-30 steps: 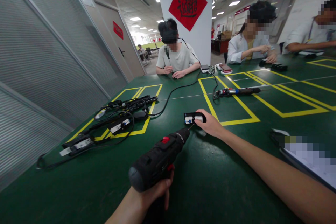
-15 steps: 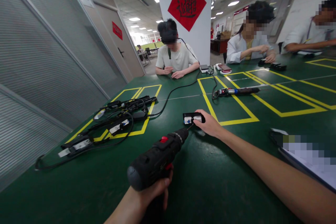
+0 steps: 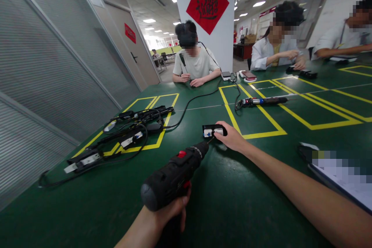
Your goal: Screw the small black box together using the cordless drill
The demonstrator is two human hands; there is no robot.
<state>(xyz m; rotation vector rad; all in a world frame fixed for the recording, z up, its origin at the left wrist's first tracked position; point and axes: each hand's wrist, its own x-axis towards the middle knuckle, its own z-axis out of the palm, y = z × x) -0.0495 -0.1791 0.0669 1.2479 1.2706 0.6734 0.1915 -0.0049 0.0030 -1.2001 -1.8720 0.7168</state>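
Observation:
My left hand [image 3: 171,209] is wrapped round the grip of a black power drill [image 3: 174,178] with red buttons, in the lower middle. The drill points up and to the right, and its thin bit meets the lower edge of a small black and silver block [image 3: 209,131]. Whether the tip sits in a screw is too small to tell. My right hand [image 3: 231,136] grips the right end of that block, thumb at the front, over the green table [image 3: 232,182].
Black cables and devices [image 3: 139,128] lie on the left within yellow tape. A wired tool [image 3: 264,101] lies beyond my right hand. At the right edge is a paper on a dark folder [image 3: 343,178]. Across the table a person [image 3: 200,62] holds a screwdriver; two more people sit right.
My hands, the drill and the block look unmoved. The screwdriver of the person across the table has tilted to the left.

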